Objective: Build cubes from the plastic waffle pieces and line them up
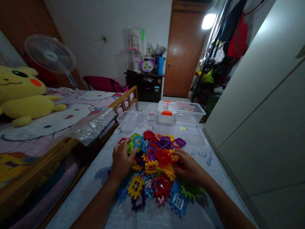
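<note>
Clock hours are read from the pile, with 12 o'clock straight ahead. A white cabinet (262, 111) walls off 2 to 4 o'clock along the desk's right edge. At 9 to 11 o'clock the bed (71, 111) and its wooden rail (126, 97) bound the left edge. The cloth-covered desk (197, 136) shows bare cloth at 3 and 6 o'clock. A yellow plush (30, 105) lies on the bed at 10 o'clock; nearer, clear plastic wrap (92, 124) lies over the rail. Clear containers, one with orange clips (166, 111), block the far end at 12 o'clock. The pile of toy pieces (164, 157) sits mid-desk. The left hand (122, 157) rests on it at 9 o'clock, the right hand (189, 167) at 3, each with thumb and fingers apart. A yellow piece (135, 186) lies at 7 o'clock.
</note>
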Tool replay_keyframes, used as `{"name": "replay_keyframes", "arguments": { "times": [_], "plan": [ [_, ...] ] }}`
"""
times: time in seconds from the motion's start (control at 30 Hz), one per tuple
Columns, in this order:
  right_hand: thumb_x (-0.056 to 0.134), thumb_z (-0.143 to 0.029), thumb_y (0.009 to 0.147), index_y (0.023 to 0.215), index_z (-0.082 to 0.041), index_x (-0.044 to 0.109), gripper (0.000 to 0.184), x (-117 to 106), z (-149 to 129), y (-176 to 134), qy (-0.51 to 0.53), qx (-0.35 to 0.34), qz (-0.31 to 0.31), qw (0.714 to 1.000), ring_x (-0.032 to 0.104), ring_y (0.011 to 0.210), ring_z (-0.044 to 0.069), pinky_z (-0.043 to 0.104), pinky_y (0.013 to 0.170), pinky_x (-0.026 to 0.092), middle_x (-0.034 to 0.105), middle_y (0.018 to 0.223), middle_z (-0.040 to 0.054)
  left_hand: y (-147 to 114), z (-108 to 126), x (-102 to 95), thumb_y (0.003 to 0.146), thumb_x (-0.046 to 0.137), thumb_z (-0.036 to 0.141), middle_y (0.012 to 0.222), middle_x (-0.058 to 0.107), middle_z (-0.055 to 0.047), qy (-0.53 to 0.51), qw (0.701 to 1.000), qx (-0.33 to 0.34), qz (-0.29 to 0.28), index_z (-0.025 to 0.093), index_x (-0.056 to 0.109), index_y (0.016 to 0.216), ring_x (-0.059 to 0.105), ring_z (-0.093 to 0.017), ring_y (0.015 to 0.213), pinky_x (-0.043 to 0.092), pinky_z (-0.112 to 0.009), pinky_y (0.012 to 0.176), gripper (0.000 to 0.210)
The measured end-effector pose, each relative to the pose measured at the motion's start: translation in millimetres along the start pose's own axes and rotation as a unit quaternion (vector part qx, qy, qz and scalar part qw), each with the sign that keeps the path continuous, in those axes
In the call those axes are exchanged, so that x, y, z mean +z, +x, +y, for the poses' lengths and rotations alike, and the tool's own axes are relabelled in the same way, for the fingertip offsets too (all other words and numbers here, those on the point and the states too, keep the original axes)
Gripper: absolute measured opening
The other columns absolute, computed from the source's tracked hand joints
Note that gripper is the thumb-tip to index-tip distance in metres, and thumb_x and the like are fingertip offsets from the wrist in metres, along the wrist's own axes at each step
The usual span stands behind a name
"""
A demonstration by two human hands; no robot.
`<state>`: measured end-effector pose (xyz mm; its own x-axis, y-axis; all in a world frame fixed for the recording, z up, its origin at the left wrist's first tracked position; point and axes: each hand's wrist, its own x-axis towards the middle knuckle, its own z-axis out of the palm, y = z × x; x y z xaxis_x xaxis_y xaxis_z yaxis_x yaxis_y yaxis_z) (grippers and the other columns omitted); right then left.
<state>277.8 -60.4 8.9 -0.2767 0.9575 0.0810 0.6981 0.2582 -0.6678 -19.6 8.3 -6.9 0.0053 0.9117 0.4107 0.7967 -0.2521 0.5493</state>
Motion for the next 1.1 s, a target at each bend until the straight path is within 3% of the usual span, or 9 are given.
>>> {"name": "replay_keyframes", "arguments": {
  "times": [0.1, 0.27, 0.4, 0.57, 0.67, 0.8, 0.9, 1.0, 1.1],
  "plan": [
    [0.059, -0.017, 0.08, 0.123, -0.025, 0.056, 0.044, 6, -3, 0, 0.047, -0.054, 0.033, 0.997, 0.048, 0.128, 0.024, 0.045, 0.107, 0.041, 0.05, 0.138, 0.0098, 2, -12, -3.0, 0.09, 0.042, 0.049, 0.124, 0.06, -0.012, 0.015, 1.0, 0.018, -0.002, 0.019, 0.056, 0.121, 0.05, -0.03, 0.121, 0.035, -0.05, 0.107, 0.045],
    [0.06, -0.021, 0.084, 0.124, -0.026, 0.055, 0.04, 7, -8, -1, 0.08, -0.09, 0.064, 0.991, 0.048, 0.129, 0.023, 0.044, 0.108, 0.039, 0.054, 0.136, 0.0089, 5, -25, -3.7, 0.091, 0.039, 0.053, 0.125, 0.06, -0.012, -0.013, 0.998, -0.001, -0.068, 0.016, 0.056, 0.121, 0.053, -0.027, 0.121, 0.039, -0.044, 0.106, 0.051],
    [0.055, -0.029, 0.09, 0.114, -0.024, 0.062, 0.026, 6, -5, -3, 0.073, -0.054, 0.111, 0.99, 0.057, 0.118, 0.024, 0.043, 0.102, 0.045, 0.063, 0.125, 0.0085, 5, -28, -0.2, 0.09, 0.038, 0.057, 0.124, 0.061, -0.013, -0.027, 0.994, -0.004, -0.107, 0.014, 0.056, 0.122, 0.054, -0.028, 0.12, 0.04, -0.044, 0.106, 0.055],
    [0.043, -0.038, 0.094, 0.104, -0.021, 0.067, 0.031, 5, 8, -4, 0.047, 0.041, 0.158, 0.985, 0.069, 0.08, 0.022, 0.035, 0.075, 0.054, 0.074, 0.088, 0.005, 11, -37, 0.2, 0.089, 0.037, 0.057, 0.121, 0.062, -0.014, -0.033, 0.996, -0.015, -0.087, 0.014, 0.059, 0.117, 0.056, -0.028, 0.117, 0.041, -0.043, 0.104, 0.056],
    [0.044, -0.039, 0.093, 0.103, -0.02, 0.068, 0.032, 1, 14, -5, 0.018, 0.072, 0.167, 0.983, 0.069, 0.082, 0.023, 0.036, 0.078, 0.053, 0.074, 0.09, 0.0058, 14, -45, -0.6, 0.088, 0.037, 0.057, 0.12, 0.063, -0.015, -0.011, 0.995, -0.013, -0.095, 0.014, 0.06, 0.117, 0.056, -0.029, 0.117, 0.04, -0.044, 0.105, 0.057],
    [0.051, -0.039, 0.087, 0.107, -0.019, 0.067, 0.032, -11, 20, -8, -0.048, 0.059, 0.139, 0.987, 0.063, 0.105, 0.026, 0.042, 0.094, 0.047, 0.069, 0.111, 0.0109, 15, -52, -0.1, 0.088, 0.038, 0.056, 0.122, 0.064, -0.015, 0.032, 0.995, 0.004, -0.099, 0.014, 0.06, 0.117, 0.055, -0.03, 0.119, 0.038, -0.047, 0.105, 0.056],
    [0.059, -0.048, 0.081, 0.117, -0.017, 0.063, 0.048, -24, 28, -16, -0.096, 0.085, 0.087, 0.988, 0.056, 0.114, 0.03, 0.047, 0.099, 0.043, 0.062, 0.122, 0.015, 14, -52, 1.2, 0.089, 0.038, 0.056, 0.122, 0.063, -0.015, 0.042, 0.993, 0.014, -0.108, 0.013, 0.059, 0.117, 0.055, -0.03, 0.119, 0.039, -0.047, 0.104, 0.056],
    [0.06, -0.055, 0.08, 0.119, -0.016, 0.062, 0.055, -38, 39, -28, -0.125, 0.133, 0.04, 0.982, 0.057, 0.11, 0.031, 0.047, 0.098, 0.043, 0.061, 0.118, 0.0166, 14, -51, 2.3, 0.089, 0.037, 0.057, 0.122, 0.064, -0.015, 0.044, 0.991, 0.024, -0.124, 0.013, 0.059, 0.117, 0.056, -0.03, 0.117, 0.04, -0.046, 0.103, 0.057],
    [0.061, -0.055, 0.079, 0.108, -0.017, 0.064, 0.048, -47, 46, -38, -0.129, 0.17, 0.001, 0.977, 0.062, 0.091, 0.026, 0.04, 0.084, 0.049, 0.063, 0.103, 0.0129, 15, -49, 2.3, 0.088, 0.038, 0.059, 0.121, 0.064, -0.015, 0.041, 0.991, 0.023, -0.127, 0.013, 0.059, 0.116, 0.056, -0.029, 0.116, 0.04, -0.045, 0.103, 0.058]
  ]
}}
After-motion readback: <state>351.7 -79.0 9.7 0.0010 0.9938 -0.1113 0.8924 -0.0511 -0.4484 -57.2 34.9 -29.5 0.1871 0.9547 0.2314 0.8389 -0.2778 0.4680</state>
